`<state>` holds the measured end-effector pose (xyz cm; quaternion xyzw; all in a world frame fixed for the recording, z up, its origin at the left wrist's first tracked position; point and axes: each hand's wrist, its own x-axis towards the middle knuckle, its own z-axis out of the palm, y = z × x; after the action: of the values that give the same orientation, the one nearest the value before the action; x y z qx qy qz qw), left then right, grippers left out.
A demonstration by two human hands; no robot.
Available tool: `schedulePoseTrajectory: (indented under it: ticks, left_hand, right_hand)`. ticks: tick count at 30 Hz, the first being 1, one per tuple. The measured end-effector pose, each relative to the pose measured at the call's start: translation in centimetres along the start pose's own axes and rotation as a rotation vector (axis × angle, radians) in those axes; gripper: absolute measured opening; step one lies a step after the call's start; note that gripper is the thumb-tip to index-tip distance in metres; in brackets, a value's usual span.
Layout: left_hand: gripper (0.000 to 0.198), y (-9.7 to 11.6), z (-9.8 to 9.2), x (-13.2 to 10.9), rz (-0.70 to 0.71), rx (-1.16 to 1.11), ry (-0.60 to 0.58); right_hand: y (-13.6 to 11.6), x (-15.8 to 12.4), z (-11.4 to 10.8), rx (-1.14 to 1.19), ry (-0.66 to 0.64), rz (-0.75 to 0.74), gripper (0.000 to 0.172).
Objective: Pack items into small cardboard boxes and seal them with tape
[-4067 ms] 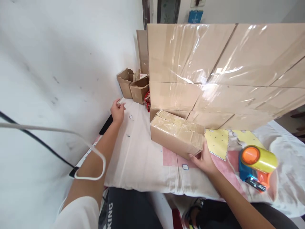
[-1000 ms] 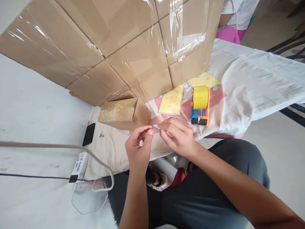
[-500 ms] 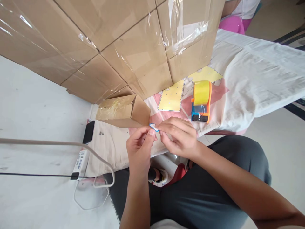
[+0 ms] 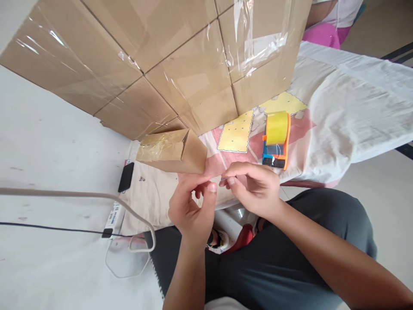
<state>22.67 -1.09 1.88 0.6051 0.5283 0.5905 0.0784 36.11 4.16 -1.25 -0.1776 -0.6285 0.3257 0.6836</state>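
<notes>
Both hands are up over the near edge of the table. The left hand [image 4: 190, 211] and right hand [image 4: 254, 189] are each pinched narrow, thumb to forefinger, with the tips almost meeting. If there's something between them, it's too tiny for me to make out.

Just past the hands is a small box [image 4: 171, 153], wrapped in clear tape and lying on its side on the cloth [image 4: 338, 107], touching the cartons [image 4: 180, 64] behind it. Those taped cartons fill the whole far side.

To the right of the box there's a yellow card [image 4: 235, 137], then a tape dispenser [image 4: 275, 140] with a yellow roll. A phone [image 4: 125, 176] sits at the cloth's left edge, and a cable [image 4: 64, 196] loops over the white surface on the left. At the far right you can see a bit of someone in pink [image 4: 322, 34].
</notes>
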Motion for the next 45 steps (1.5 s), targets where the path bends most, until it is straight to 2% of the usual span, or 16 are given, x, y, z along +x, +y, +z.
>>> schedulePoseTrajectory:
  ticks: [5, 11, 13, 15, 20, 26, 36, 45]
  left_hand:
    - [0.023, 0.2, 0.2, -0.1, 0.018, -0.015, -0.100]
    - [0.023, 0.6, 0.5, 0.3, 0.303, 0.002, -0.053]
    - [0.024, 1.0, 0.5, 0.4, 0.351, 0.014, -0.051]
    - [0.022, 1.5, 0.3, 0.3, 0.327, -0.024, -0.083]
    - [0.021, 2.4, 0.0, 0.0, 0.159, -0.173, -0.234]
    - [0.026, 2.5, 0.8, 0.0, 0.179, -0.173, -0.223]
    - [0.024, 2.7, 1.0, -0.1, 0.176, -0.094, -0.211]
    - [0.024, 2.5, 1.1, 0.0, 0.134, -0.072, -0.259]
  right_hand:
    - [-0.1, 0.1, -0.2, 0.146, -0.003, 0.109, 0.009]
    - [-0.3, -0.1, -0.3, 0.234, -0.027, 0.106, 0.006]
    - [-0.3, -0.2, -0.4, 0.284, -0.057, 0.117, 0.006]
    - [-0.3, -0.2, -0.6, 0.361, -0.091, 0.170, 0.004]
    - [-0.3, -0.4, -0.8, 0.641, -0.165, 0.365, 0.005]
    - [0.0, -0.6, -0.9, 0.732, -0.185, 0.474, 0.011]
    - [0.0, -0.6, -1.0, 0.722, -0.184, 0.532, 0.018]
    - [0.4, -0.4, -1.0, 0.677, -0.222, 0.481, 0.022]
